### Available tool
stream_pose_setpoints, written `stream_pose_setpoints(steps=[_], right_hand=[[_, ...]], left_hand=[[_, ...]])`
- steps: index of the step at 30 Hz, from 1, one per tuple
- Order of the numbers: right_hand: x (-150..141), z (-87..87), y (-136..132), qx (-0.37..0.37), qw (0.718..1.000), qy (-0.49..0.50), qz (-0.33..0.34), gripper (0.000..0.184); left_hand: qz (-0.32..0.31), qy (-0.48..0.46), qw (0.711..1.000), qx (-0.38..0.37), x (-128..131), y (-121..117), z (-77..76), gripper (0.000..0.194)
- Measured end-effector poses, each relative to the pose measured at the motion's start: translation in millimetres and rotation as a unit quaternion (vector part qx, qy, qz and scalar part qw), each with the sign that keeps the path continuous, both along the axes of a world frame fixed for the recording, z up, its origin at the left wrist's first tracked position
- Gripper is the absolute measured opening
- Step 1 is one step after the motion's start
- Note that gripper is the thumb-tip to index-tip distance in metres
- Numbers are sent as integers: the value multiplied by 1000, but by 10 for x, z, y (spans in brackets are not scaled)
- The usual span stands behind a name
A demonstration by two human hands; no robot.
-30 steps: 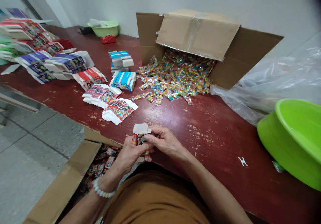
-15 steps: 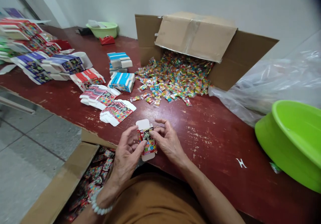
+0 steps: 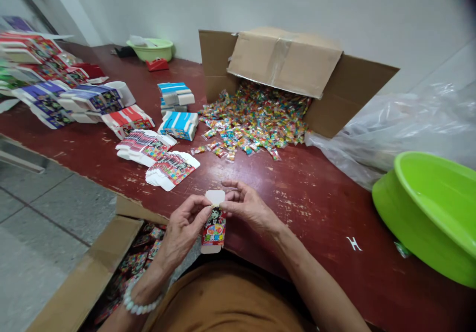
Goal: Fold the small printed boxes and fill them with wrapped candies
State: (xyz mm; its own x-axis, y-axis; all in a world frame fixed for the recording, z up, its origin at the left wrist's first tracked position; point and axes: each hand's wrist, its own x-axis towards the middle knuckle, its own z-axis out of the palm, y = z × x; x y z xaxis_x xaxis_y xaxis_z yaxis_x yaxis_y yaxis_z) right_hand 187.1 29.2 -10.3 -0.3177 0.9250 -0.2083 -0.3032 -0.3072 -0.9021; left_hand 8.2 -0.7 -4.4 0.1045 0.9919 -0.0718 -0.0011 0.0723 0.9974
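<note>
The left hand [image 3: 183, 228] is holding a small printed carton [image 3: 213, 228] at its far left edge, its fingers grasping the carton with thumb and forefinger. The right hand [image 3: 251, 208] is gripping the far right corner, its thumb lying by the base of the far flap and its other fingers partly curling beyond it. The carton is sitting over the near edge of the red worktop [image 3: 297, 188], its white flaps sticking out at the far and near ends. A beaded bracelet [image 3: 139, 302] is circling the left wrist

Left of the hands and farther off, two fanned stacks of flat cartons, a nearer stack [image 3: 173, 168] and a farther stack [image 3: 145, 146], are lying side by side. Beyond them a blue bundle [image 3: 178, 125] and a red bundle [image 3: 127, 119] are resting on the worktop, with purple bundles [image 3: 92, 98] lying farther left. At the far middle, wrapped candies [image 3: 256, 116] are spilling out of a large cardboard box [image 3: 286, 59]. On the right, a bright green basin [image 3: 442, 213] is standing near clear plastic sheeting [image 3: 386, 129], and a white H-shaped piece [image 3: 353, 244] is lying left of the basin. At the near left, below the worktop, an open carton box [image 3: 85, 277] is holding many small printed packs [image 3: 136, 262]
</note>
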Motion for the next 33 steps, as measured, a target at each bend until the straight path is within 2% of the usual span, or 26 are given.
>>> stream_pose_setpoints(steps=[2, 5, 9, 10, 12, 13, 15, 20, 25, 28, 31, 33], right_hand=[[2, 9, 0, 26, 999, -13, 16, 41], [-15, -23, -27, 86, 996, -38, -8, 28], [-35, -69, -72, 158, 983, -86, -33, 20], [-34, -70, -77, 193, 973, -121, -35, 19], [-29, -60, -76, 255, 947, -191, -37, 19], [-26, -50, -70, 270, 938, -214, -39, 21], [-24, -21, -48, 260, 936, -232, -37, 21], [-32, 76, 54, 156, 969, -190, 20, 18], [-50, 63, 127, 75, 988, -135, 12, 20], [-37, 36, 97, 127, 980, -149, 15, 18], [15, 61, 60, 190, 970, -139, 55, 17], [58, 96, 58, 245, 953, -166, 73, 16]], left_hand=[[1, -30, 1000, -7, -9, 15, 8, 26], [12, -112, 991, -74, 2, 15, 7, 45], [-100, -201, 947, -229, 47, -28, 17, 49], [-117, -216, 935, -257, 61, -39, 19, 51], [-107, -230, 924, -284, 90, -50, 19, 54], [-94, -231, 925, -286, 106, -50, 18, 53], [-72, -223, 932, -277, 138, -44, 12, 52], [-47, -178, 957, -225, 200, -20, 3, 58], [-55, -136, 970, -192, 175, 2, -29, 63], [-53, -141, 970, -189, 152, -8, -65, 59], [-54, -153, 967, -195, 153, -32, -92, 60], [-62, -160, 965, -198, 161, -40, -102, 64]])
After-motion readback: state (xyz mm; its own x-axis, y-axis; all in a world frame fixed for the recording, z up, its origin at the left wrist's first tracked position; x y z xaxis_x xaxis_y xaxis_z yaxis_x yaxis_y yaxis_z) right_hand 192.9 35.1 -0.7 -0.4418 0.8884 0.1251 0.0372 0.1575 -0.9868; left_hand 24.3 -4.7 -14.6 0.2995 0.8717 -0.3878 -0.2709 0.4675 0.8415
